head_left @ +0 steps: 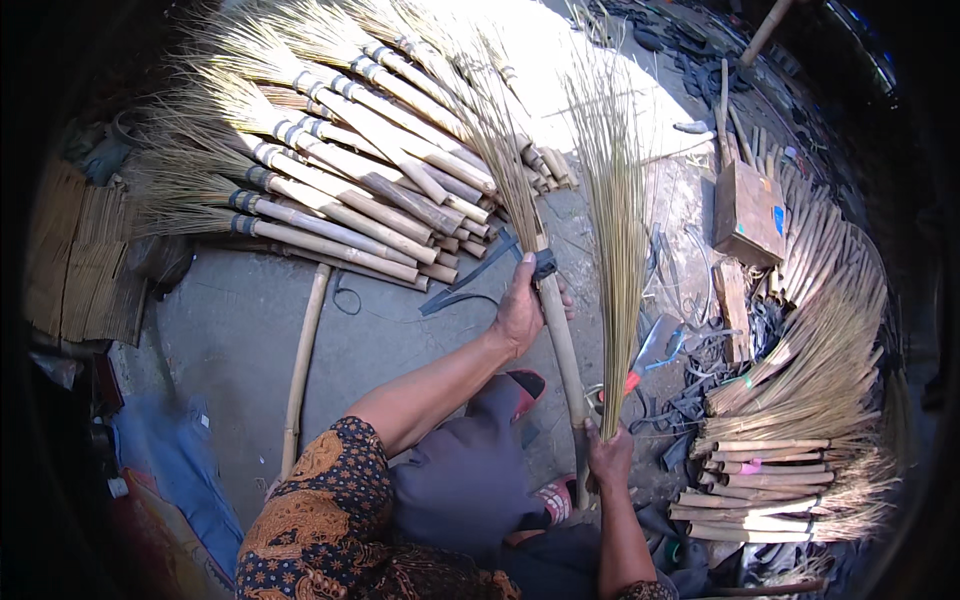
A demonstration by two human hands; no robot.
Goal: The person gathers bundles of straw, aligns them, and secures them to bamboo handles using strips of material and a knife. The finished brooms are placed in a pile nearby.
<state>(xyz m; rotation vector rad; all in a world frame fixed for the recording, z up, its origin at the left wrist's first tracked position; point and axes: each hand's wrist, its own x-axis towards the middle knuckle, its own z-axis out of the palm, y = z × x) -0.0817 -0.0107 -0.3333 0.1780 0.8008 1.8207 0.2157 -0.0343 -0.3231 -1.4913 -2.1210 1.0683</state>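
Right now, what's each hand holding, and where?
Left hand: bamboo broom handle, by its black-banded upper end. Right hand: loose bristle bundle, by its lower end.

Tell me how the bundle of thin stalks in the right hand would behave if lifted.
The stalk bundle would probably flex toward its tips, where the thin strands splay apart. It may shed strands if the right hand loosens, since no band shows around it. Its lower end should be stiffer, with strands packed close.
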